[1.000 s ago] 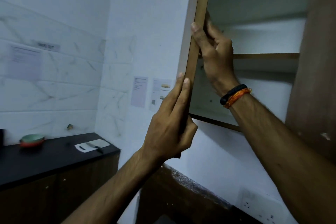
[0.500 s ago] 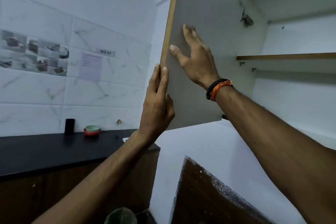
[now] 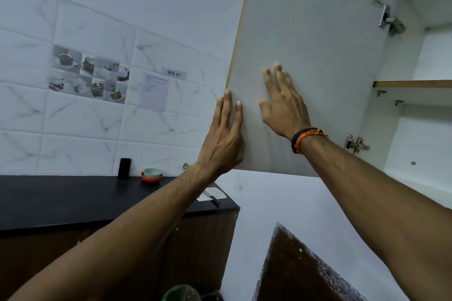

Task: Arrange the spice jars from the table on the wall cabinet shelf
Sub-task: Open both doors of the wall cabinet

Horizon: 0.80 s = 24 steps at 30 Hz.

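- The cabinet door (image 3: 305, 56) stands swung wide; beside its hinges the shelf (image 3: 413, 83) shows bare.
- The right hand (image 3: 283, 105) presses flat on the door, fingers straight.
- The left hand (image 3: 226, 134) lies fingers-straight along the door's free edge.
- No spice jars in view; placing them all remains.

Head camera tilts upward (close range) at the open cabinet door (image 3: 313, 56) and tiled wall (image 3: 97, 31)
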Each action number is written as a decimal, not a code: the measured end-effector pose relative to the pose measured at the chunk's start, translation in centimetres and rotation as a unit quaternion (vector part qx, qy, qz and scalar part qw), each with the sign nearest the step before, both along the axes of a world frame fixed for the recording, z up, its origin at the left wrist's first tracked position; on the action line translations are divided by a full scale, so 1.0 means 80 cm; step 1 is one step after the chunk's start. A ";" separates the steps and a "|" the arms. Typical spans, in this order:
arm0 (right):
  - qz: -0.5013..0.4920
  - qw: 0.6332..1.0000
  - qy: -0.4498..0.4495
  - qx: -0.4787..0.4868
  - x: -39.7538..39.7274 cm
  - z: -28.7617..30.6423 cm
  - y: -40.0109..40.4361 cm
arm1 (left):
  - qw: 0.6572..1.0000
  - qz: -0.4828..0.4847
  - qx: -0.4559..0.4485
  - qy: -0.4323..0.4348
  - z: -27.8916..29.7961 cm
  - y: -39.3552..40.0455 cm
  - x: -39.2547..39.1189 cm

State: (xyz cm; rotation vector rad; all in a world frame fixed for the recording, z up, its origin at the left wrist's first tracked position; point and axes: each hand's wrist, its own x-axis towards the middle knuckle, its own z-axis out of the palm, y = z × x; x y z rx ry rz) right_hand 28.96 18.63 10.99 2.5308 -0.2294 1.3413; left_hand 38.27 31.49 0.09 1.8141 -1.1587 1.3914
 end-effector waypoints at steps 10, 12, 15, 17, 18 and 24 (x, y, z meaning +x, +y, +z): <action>0.012 1.000 0.003 -0.012 0.007 -0.002 -0.014 | 0.999 0.039 0.003 -0.016 -0.006 -0.012 0.016; 0.013 1.000 0.009 -0.014 0.003 0.000 -0.013 | 0.999 0.049 0.004 -0.012 -0.007 -0.012 0.012; 0.012 1.000 0.018 -0.023 -0.011 0.005 -0.013 | 0.998 0.068 0.003 -0.004 -0.007 -0.015 -0.002; -0.002 0.999 0.020 -0.028 -0.025 0.007 -0.016 | 0.996 0.082 0.014 -0.011 -0.006 -0.022 -0.015; -0.016 0.999 0.022 -0.029 -0.036 0.007 -0.020 | 0.996 0.084 0.022 -0.015 -0.006 -0.028 -0.024; -0.141 0.989 0.035 -0.023 -0.127 0.010 -0.063 | 0.997 0.003 0.078 -0.004 -0.001 -0.080 -0.088</action>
